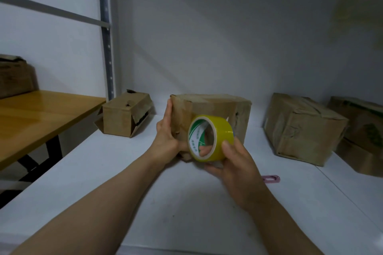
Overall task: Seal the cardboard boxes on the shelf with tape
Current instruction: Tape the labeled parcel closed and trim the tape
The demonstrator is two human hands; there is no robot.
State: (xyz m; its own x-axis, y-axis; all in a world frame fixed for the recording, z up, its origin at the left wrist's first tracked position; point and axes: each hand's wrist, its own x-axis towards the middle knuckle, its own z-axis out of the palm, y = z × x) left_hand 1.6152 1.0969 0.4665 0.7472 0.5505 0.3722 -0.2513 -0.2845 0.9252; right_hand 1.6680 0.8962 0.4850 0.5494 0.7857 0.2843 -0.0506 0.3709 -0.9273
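The shelf (99, 188) is a broad white board, faintly scuffed near its front edge, set against a plain pale wall (207, 27) that lies in dim light; a grey metal post (106, 47) pierced with holes rises at the shelf's left end, and a slanted grey bar (51, 9) meets it from the left; past the post stands a wooden table (41, 118) with a glossy top and dark legs, carrying a worn brown box (14, 76) at its far end. Four cardboard boxes sit in a rough row at the back of the shelf; a small box (124, 116) at the left has torn, gaping flaps; the middle box (209, 104) stands near the centre; a crumpled box on the right (300, 128) leans askew, and a green-printed box (360, 128) sits just beyond it at the edge of view. The left hand (167, 136) holds the middle box at its left corner, fingers (169, 107) laid up the side and thumb round the front; the right hand (234, 165) grips a yellow roll of tape (211, 137) right in front of that box, thumb pressed on the outer band and a finger hooked through the core. A small pink thing (271, 178) lies flat on the shelf just right of the right hand; I cannot tell what it is.
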